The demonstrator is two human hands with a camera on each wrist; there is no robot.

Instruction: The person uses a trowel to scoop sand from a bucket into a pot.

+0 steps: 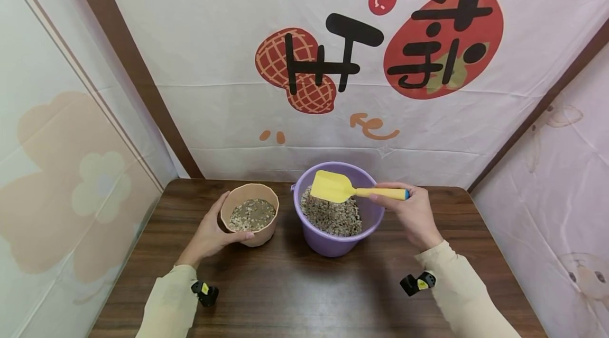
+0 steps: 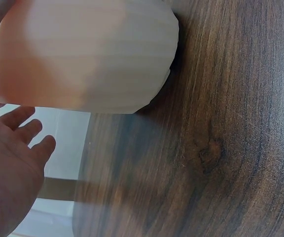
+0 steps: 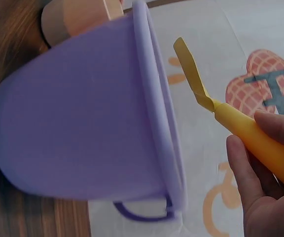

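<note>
A yellow toy shovel (image 1: 331,186) with a blue handle end is held by my right hand (image 1: 413,211), which grips the handle. Its blade hangs over the purple bucket (image 1: 328,243), which contains grey-brown grit (image 1: 333,216). In the right wrist view the shovel (image 3: 260,133) stands above the bucket's rim, seen edge-on. My left hand (image 1: 211,235) holds the peach faceted flower pot (image 1: 259,237) from its left, thumb at the front and fingers round the far side. Similar grit (image 1: 252,215) lies inside the pot. The left wrist view shows the pot's wall (image 2: 83,59) beside my fingers.
Pot and bucket stand side by side on a dark wooden table (image 1: 304,295). Close behind its far edge hangs a white printed cloth (image 1: 219,116). More printed cloth (image 1: 566,195) flanks the right side, and another panel (image 1: 71,169) the left.
</note>
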